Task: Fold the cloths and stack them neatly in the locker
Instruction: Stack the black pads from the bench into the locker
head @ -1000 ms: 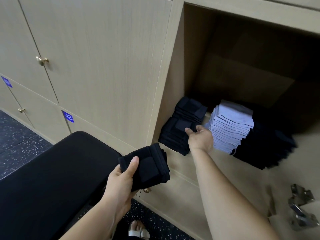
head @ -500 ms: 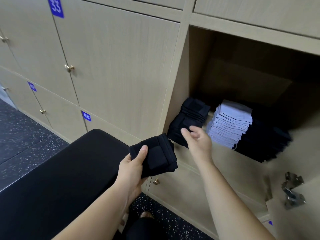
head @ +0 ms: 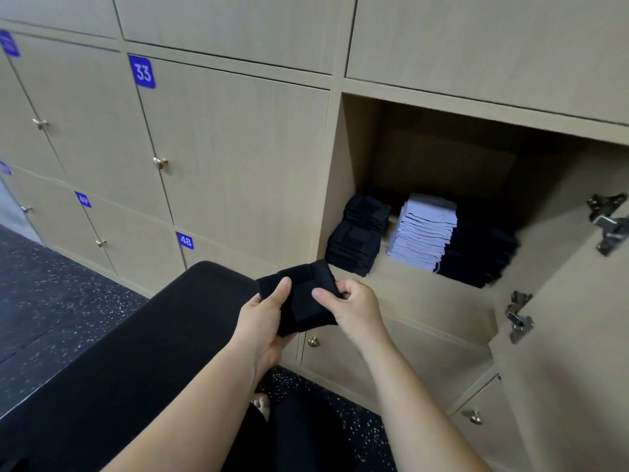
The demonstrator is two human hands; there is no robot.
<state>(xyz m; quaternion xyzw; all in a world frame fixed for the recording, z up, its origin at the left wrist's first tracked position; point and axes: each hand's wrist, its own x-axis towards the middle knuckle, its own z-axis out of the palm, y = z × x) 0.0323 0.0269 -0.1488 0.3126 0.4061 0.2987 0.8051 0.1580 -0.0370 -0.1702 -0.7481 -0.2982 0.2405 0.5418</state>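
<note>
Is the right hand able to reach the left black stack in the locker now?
Probably yes: the door stands open and nothing lies between the right hand and the left black stack, though it and the left hand hold the folded cloth.

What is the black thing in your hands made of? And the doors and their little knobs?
Black folded cloth: soft matte fabric, probably; it bends and shows layered edges. Locker doors: pale wood-look board, faint grain lines, maybe laminate. Knob: shiny gold-coloured metal, it seems.

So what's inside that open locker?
The locker holds folded cloths: a black pile at the left, a pale pile in the middle, a dark pile at the right. Whatever lies behind them is hidden in shadow.
</note>
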